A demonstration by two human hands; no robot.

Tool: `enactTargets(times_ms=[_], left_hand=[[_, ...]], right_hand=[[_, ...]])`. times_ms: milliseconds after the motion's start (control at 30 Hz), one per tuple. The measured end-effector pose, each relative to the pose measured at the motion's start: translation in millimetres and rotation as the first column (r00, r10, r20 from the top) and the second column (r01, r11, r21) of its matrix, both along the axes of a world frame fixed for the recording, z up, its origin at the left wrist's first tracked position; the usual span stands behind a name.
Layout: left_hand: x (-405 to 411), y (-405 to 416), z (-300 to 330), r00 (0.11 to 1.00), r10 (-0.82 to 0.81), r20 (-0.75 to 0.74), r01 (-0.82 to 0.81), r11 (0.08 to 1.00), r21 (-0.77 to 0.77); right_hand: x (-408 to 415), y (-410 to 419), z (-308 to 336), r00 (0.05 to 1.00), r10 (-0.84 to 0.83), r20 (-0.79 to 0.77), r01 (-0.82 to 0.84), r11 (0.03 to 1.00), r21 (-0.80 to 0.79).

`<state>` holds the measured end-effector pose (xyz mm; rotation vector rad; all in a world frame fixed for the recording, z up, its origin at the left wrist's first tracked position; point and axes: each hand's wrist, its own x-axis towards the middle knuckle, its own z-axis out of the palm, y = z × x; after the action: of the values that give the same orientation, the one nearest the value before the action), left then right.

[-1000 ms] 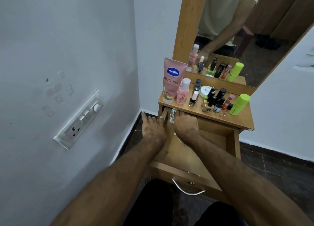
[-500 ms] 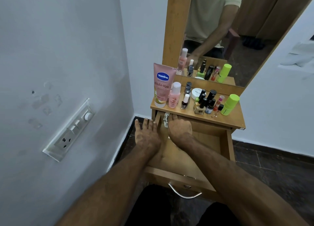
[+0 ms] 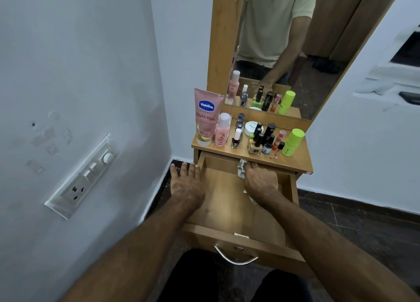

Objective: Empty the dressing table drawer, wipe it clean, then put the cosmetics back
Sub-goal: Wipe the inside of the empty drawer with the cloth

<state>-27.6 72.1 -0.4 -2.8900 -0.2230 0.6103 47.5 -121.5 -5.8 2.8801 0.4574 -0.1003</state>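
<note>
The drawer point(image 3: 227, 210) stands pulled out and bare inside. The left hand point(image 3: 185, 184) lies flat with straight fingers along the drawer's left wall, arm stretched forward. The right hand point(image 3: 259, 181) reaches to the drawer's back, fingers curled round a crumpled pale cloth point(image 3: 241, 168). The cosmetics point(image 3: 256, 140) stand on the surface point(image 3: 295, 163) above.

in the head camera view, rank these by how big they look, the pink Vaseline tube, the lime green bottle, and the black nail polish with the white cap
1. Pink Vaseline tube, clearly largest.
2. Lime green bottle.
3. Black nail polish with the white cap, smallest.
All stand on the same tabletop, so nearness hardly skews this.
</note>
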Motion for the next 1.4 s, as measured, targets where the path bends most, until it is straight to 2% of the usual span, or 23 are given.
enactTargets(times_ms=[133,267,400,567,667,767,933,1133,1200,1267,1400], left_hand=[[-0.9,0.0,0.3,1.000,-0.001,-0.003,0.001,1.000,-0.019],[3.2,-5.3,-0.7,0.998,-0.032,0.047,0.032,0.999,-0.006],[12.4,-32.5,-0.3,0.981,-0.165,0.107,0.170,0.985,-0.037],[30.7,-80.6,6.2,0.961,-0.221,0.166,0.255,0.941,-0.222],[43.7,-99.9,7.8,0.956,-0.242,0.166,0.280,0.922,-0.268],[54.3,-110.3,4.0,0.955,-0.263,0.139,0.293,0.911,-0.290],[63.7,-117.8,-10.1,0.958,-0.264,0.114,0.285,0.923,-0.260],[62.4,-124.8,-11.4,0.959,-0.246,0.138,0.273,0.933,-0.235],[62.2,-128.1,-12.9,0.963,-0.235,0.131,0.260,0.938,-0.231],[61.7,-129.7,-11.7,0.966,-0.226,0.125,0.251,0.938,-0.241],[60.9,-128.6,-18.2,0.969,-0.226,0.103,0.245,0.940,-0.237]], right_hand=[[-2.7,-29.2,3.3,0.999,-0.043,-0.023,0.043,0.999,0.028],[-3.6,-44.8,7.2,0.996,-0.088,-0.015,0.089,0.988,0.130],[-2.4,-42.5,13.8,0.986,-0.131,-0.099,0.142,0.982,0.122],[2.4,-43.0,13.4,0.984,-0.129,-0.120,0.146,0.979,0.145],[4.2,-44.3,11.7,0.990,-0.109,-0.093,0.123,0.979,0.162],[4.8,-46.0,14.4,0.993,-0.077,-0.089,0.087,0.989,0.123],[6.0,-39.1,21.1,0.998,-0.041,-0.037,0.040,0.999,-0.029],[3.3,-58.7,27.9,0.984,-0.165,-0.062,0.160,0.984,-0.083],[3.7,-72.4,31.5,0.956,-0.268,-0.120,0.268,0.963,-0.022],[4.2,-81.2,33.3,0.917,-0.359,-0.172,0.381,0.918,0.112],[-0.7,-89.2,38.8,0.851,-0.452,-0.267,0.517,0.809,0.278]])
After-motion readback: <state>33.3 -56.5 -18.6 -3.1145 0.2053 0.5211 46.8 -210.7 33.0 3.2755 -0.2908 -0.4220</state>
